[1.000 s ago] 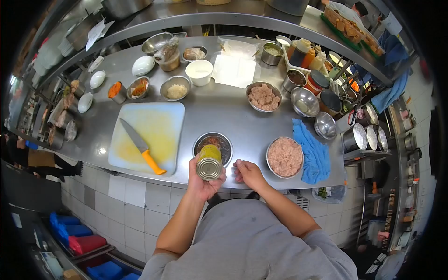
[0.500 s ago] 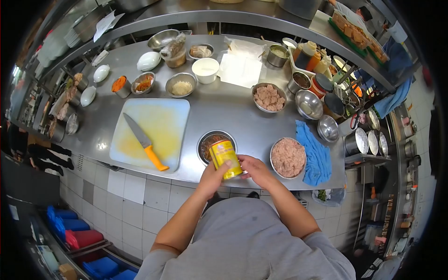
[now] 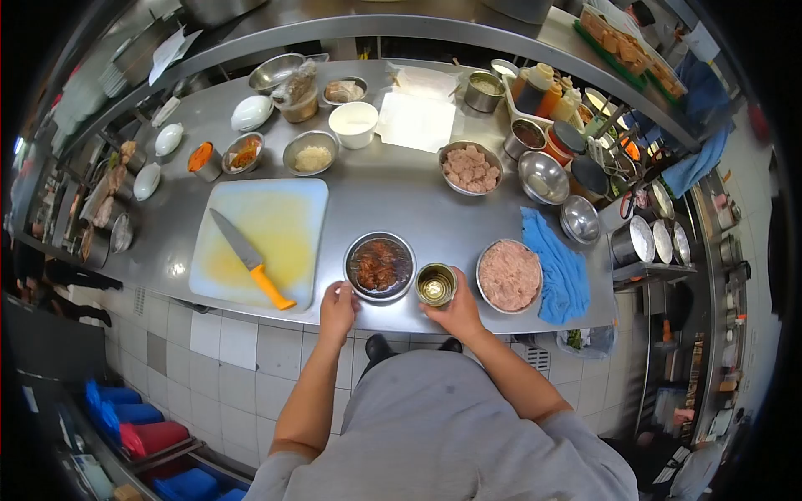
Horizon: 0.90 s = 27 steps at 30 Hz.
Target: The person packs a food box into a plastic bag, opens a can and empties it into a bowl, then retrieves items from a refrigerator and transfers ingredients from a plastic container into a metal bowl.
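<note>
My right hand (image 3: pixel 455 313) is wrapped around an open tin can (image 3: pixel 436 285), held upright at the counter's front edge. Its shiny metal inside shows from above, with no food visible in it. Just left of the can sits a metal bowl (image 3: pixel 380 269) of dark reddish-brown food in liquid. My left hand (image 3: pixel 338 309) is at the bowl's lower left rim, its curled fingers gripping the edge. To the right of the can stands a bowl of minced meat (image 3: pixel 510 277).
A knife (image 3: pixel 251 257) with an orange handle lies on a white cutting board (image 3: pixel 305 200) at left. A blue cloth (image 3: pixel 555 267) lies at right. Behind are a bowl of meat pieces (image 3: pixel 470 169), a white tub (image 3: pixel 353 123) and squeeze bottles (image 3: pixel 549 98).
The can was tilted over the bowl in both hands. It is now upright, to the bowl's right, in my right hand alone. My left hand has moved left to the bowl's rim.
</note>
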Motion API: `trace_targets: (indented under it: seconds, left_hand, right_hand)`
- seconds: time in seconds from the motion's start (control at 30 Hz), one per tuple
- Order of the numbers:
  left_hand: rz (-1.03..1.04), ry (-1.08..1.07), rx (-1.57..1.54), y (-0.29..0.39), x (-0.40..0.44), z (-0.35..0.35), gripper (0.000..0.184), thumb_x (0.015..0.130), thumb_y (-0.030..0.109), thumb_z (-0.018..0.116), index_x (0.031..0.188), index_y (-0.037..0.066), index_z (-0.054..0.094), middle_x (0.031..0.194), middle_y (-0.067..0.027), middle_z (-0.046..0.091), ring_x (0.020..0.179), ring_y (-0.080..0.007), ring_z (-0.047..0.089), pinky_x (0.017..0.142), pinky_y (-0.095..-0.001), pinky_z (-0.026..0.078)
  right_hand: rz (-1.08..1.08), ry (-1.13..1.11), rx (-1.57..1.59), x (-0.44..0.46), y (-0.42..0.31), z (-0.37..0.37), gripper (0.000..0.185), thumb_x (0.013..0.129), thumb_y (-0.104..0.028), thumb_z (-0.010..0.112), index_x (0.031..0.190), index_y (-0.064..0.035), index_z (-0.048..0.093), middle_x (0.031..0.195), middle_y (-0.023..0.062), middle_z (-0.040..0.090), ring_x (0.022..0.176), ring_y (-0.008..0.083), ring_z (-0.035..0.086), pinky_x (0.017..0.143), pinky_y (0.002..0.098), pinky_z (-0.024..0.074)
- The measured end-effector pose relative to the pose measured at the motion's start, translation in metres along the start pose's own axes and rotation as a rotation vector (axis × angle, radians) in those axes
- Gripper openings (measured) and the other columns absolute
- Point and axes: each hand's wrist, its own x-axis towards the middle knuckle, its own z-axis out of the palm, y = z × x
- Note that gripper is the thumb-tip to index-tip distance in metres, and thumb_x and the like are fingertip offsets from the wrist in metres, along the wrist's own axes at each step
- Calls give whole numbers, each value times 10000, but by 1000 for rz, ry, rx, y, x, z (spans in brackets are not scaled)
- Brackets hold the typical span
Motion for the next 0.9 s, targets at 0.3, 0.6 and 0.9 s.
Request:
trace_targets:
  seconds: [0.3,0.6,0.9]
  left_hand:
    - [-228,-154,-274,5,3,37,319,1109,302,473,1237,19,544,949,-147,740,786,-205,734,621,-295,552]
    - [-242,-214,-323,8,-5,25,310,1051,296,459,1209,44,547,947,-146,749,782,-204,735,634,-299,547]
    - [-222,-260,-477,-5,-4,19,333,1022,341,494,1175,63,594,932,-135,747,776,-203,718,667,-294,531]
  right_hand:
    - [-254,119,-23,5,-3,-7,888,690,-149,924,1455,-33,490,1383,164,591,1307,364,562,1126,456,445]
    - [-841,-34,-983,63,-83,-20,572,883,-166,646,1449,-217,580,1359,85,577,1203,299,526,1104,509,412]
    - [-1194,82,-1093,88,-90,-16,553,902,-211,618,1451,-263,566,1395,23,569,1147,256,515,1127,482,419]
